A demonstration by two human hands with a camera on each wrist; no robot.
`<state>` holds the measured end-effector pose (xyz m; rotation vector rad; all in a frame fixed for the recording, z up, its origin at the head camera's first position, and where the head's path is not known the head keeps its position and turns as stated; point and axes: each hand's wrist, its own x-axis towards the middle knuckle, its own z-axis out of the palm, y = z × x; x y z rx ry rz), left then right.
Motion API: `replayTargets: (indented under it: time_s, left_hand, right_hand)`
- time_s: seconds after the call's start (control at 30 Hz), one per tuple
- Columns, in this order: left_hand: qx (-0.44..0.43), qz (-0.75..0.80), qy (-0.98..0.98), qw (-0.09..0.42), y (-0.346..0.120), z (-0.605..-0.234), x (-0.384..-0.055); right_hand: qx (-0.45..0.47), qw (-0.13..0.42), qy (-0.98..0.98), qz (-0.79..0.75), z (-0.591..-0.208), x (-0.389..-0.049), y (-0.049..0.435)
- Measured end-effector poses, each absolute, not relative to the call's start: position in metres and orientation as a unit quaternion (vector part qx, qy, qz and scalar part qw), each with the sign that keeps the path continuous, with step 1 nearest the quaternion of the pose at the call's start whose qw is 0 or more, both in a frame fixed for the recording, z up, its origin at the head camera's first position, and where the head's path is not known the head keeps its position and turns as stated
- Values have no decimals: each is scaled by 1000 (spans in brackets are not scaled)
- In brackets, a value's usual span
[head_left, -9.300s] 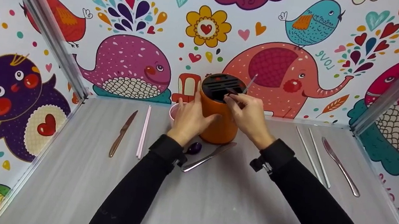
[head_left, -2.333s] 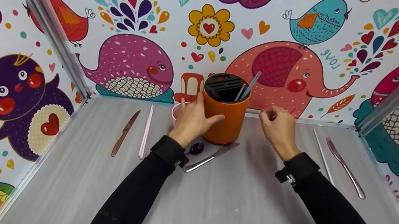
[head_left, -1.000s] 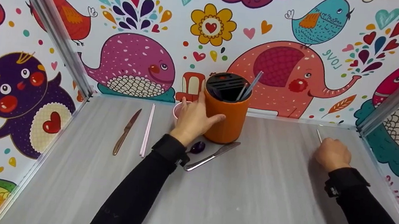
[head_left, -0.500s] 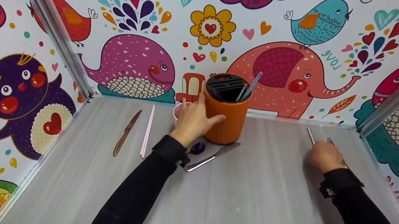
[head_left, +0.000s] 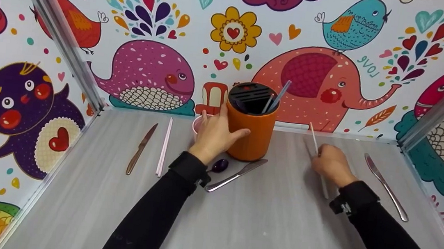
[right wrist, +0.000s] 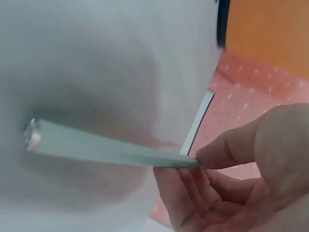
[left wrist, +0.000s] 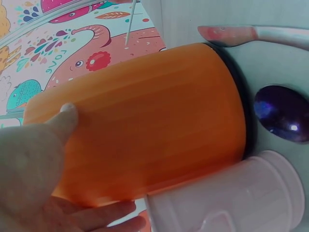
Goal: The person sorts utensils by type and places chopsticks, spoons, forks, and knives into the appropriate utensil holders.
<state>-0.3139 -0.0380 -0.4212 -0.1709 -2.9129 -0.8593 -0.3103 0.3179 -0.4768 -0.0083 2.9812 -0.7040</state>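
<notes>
My left hand (head_left: 216,136) grips the side of an orange cylindrical utensil holder (head_left: 250,138) with a black slotted top. In the left wrist view its thumb lies along the orange wall (left wrist: 154,125) and the fingers reach round the other side. Several thin sticks (head_left: 278,97) stand tilted in the holder's right part. Right of the holder, my right hand (head_left: 333,163) pinches a pale chopstick (head_left: 313,139) between thumb and fingers. The right wrist view shows the chopstick's thick, silvery-capped end (right wrist: 33,136) pointing away from the hand.
A silver knife (head_left: 237,175) and a dark purple spoon (head_left: 220,165) lie before the holder. A pink cup (head_left: 196,125) is partly hidden behind my left hand. Pink chopsticks (head_left: 164,147) and a copper-coloured knife (head_left: 142,149) lie left, another silver knife (head_left: 385,186) right. Patterned walls enclose the table.
My right hand left the holder, went to the right side, picked up the remaining pale chopstick there and has moved back left with it. More sticks stand in the holder. My left hand stayed on it.
</notes>
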Motion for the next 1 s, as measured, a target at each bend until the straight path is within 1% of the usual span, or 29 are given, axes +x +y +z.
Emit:
replayTargets:
  time_s: [0.27,0.6,0.77,1.0]
  left_hand:
    - [-58,-284,-956,52,-39,-422,-314]
    - [-55,-286,-956,49,-39,-423,-313]
    - [-56,-276,-958,47,-39,-424,-313]
    - [-56,-285,-956,49,-38,-422,-313]
  right_hand:
    - [2,9,955,-296,-475,-308,293]
    - [17,-37,916,-399,-471,-311,278]
    - [16,-89,864,-495,-464,-313,269]
    - [-10,-192,794,-577,-437,-307,255]
